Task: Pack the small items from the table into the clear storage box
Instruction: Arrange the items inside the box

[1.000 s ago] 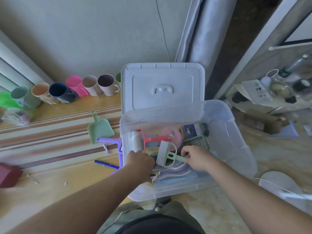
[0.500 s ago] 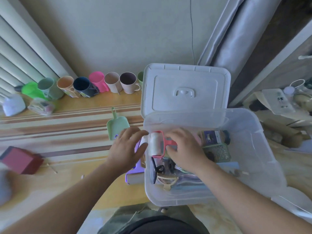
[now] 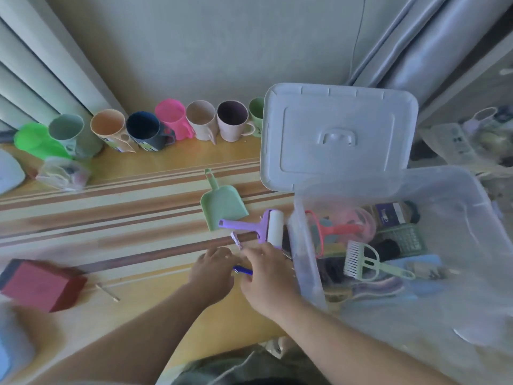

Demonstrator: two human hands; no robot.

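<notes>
Both hands, left hand and right hand, are closing loosely around the blue pen lying crosswise just left of the clear storage box, grip unconfirmed.

Soft, even daylight fills my view, cool and a little washed out; I see no hard shadows on the table, only faint shading under my arms. The wide lens bends the blinds at the left edge and the curtain at the upper right. Motion blur smears the red block near the table's left edge, and my left hand and right hand, perhaps hiding finer detail. The clear storage box looks hazy.
</notes>
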